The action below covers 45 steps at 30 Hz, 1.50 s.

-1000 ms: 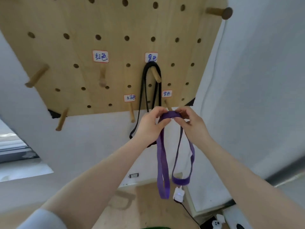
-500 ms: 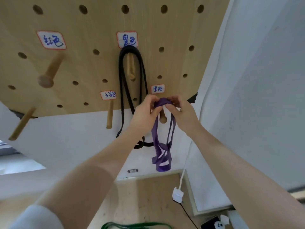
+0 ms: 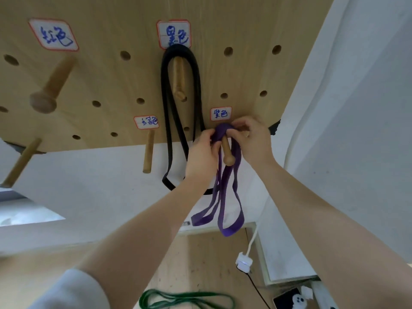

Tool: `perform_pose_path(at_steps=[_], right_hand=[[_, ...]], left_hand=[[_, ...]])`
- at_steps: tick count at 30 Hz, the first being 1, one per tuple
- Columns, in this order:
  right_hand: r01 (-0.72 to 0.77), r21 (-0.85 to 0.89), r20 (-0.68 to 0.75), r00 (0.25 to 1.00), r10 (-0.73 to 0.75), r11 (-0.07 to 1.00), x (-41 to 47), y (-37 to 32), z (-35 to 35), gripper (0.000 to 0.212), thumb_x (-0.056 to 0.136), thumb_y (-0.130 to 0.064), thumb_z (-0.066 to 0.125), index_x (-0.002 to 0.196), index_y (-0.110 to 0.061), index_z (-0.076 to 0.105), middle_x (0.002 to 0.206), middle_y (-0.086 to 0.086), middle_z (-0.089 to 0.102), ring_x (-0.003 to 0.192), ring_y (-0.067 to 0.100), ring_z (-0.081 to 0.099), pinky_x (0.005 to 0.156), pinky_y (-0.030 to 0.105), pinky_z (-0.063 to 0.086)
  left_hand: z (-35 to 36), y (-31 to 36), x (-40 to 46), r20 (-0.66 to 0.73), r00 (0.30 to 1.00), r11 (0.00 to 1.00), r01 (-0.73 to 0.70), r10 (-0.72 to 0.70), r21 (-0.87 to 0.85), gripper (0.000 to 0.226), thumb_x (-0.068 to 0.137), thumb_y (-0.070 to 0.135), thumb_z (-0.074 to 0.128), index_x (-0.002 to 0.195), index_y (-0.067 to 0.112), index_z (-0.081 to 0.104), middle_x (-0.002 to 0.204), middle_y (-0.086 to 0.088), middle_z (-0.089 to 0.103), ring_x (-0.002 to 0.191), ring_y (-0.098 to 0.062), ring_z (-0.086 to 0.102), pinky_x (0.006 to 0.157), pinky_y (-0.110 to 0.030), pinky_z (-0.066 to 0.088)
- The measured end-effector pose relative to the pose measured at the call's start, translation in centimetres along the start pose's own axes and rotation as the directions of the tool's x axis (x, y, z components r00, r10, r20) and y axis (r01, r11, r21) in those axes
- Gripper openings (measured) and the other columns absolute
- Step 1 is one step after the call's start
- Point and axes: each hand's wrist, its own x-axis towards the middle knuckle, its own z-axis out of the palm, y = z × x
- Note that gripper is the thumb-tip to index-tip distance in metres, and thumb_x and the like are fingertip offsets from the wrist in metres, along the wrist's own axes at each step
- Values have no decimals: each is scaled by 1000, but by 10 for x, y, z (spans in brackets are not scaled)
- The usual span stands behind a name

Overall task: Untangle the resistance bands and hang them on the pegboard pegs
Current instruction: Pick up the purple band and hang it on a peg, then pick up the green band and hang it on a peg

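Note:
The purple band (image 3: 223,204) is looped over the low right peg (image 3: 227,152) of the wooden pegboard (image 3: 107,90), and its loops hang down below. My left hand (image 3: 204,155) pinches the band's top from the left. My right hand (image 3: 252,139) pinches it from the right, just under the purple label. A black band (image 3: 166,112) hangs on the peg (image 3: 178,79) above. A green band (image 3: 185,299) lies on the floor at the bottom edge.
Bare pegs stick out under the red label (image 3: 48,94), under the green label (image 3: 148,152) and at the lower left (image 3: 22,161). A white plug (image 3: 244,262) with a cable lies on the wooden floor. White walls surround the board.
My hands have pushed the purple band's top further back along the peg, so more of the peg sticks out in front. The view moved closer to the board.

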Motion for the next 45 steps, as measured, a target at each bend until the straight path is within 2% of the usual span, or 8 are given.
perform_pose_path(at_steps=[5, 12, 21, 26, 30, 34, 40, 45], right_hand=[[99, -116, 11, 995, -99, 988, -5, 13, 4, 8, 87, -9, 61, 92, -4, 64, 84, -5, 58, 72, -1, 51, 70, 4, 39], [28, -75, -87, 996, -34, 997, -10, 11, 17, 9, 90, -13, 57, 92, -5, 61, 82, -5, 58, 75, 12, 55, 68, 23, 46], [-247, 91, -57, 966, 253, 965, -45, 16, 11, 27, 96, -19, 46, 120, -17, 59, 110, -10, 54, 107, 17, 55, 93, 36, 47], [-562, 34, 93, 825, 557, 827, -146, 33, 67, 17, 95, -14, 40, 98, -16, 56, 97, 5, 62, 91, 27, 61, 76, 30, 50], [-470, -90, 490, 747, 450, 878, -194, -2, 141, 19, 96, -7, 41, 96, -10, 60, 86, 2, 62, 68, 7, 56, 59, 8, 45], [-416, -197, 692, 582, 427, 888, -238, -20, 228, 14, 96, -13, 44, 100, -19, 56, 87, -3, 62, 72, 11, 57, 67, 20, 46], [-249, -448, 718, 472, 511, 859, -319, 43, 340, 18, 94, -17, 45, 105, -21, 59, 92, -5, 64, 91, 18, 62, 84, 35, 50], [-193, -584, 680, 414, 605, 788, -395, 155, 420, 23, 94, -18, 44, 112, -18, 59, 111, 4, 65, 100, 22, 60, 89, 39, 49]], left_hand=[[-7, -13, 7, -21, 993, 915, -98, 115, 392, 28, 97, 23, 41, 121, 12, 50, 129, -8, 47, 105, -26, 54, 75, -32, 43], [4, -5, 12, -86, 990, 974, -89, 109, 208, 12, 94, 13, 43, 100, 7, 51, 97, -10, 57, 81, -22, 52, 66, -30, 37], [-17, -32, -22, 14, 997, 995, -70, 70, 69, 31, 94, 13, 44, 124, 17, 51, 122, -3, 55, 97, -20, 59, 85, -35, 51], [-65, -125, -102, 224, 969, 976, 55, -103, 212, 25, 91, 6, 44, 110, 12, 60, 94, -7, 62, 76, -22, 59, 72, -26, 44], [-127, -205, -154, 328, 884, 874, 159, -333, 458, 26, 93, 16, 43, 115, 17, 57, 101, -4, 63, 88, -25, 61, 73, -31, 48], [-175, -276, -200, 223, 839, 843, 405, -496, 354, 25, 90, 16, 49, 113, 14, 57, 101, -8, 66, 84, -29, 63, 71, -31, 50], [-182, -407, -264, 97, 794, 777, 549, -600, 308, 31, 90, 12, 49, 121, 9, 53, 126, -6, 46, 91, -25, 58, 82, -25, 38], [-130, -538, -312, 85, 644, 642, 726, -761, 245, 32, 89, 11, 47, 121, 9, 54, 131, -9, 45, 104, -27, 56, 89, -28, 38]])
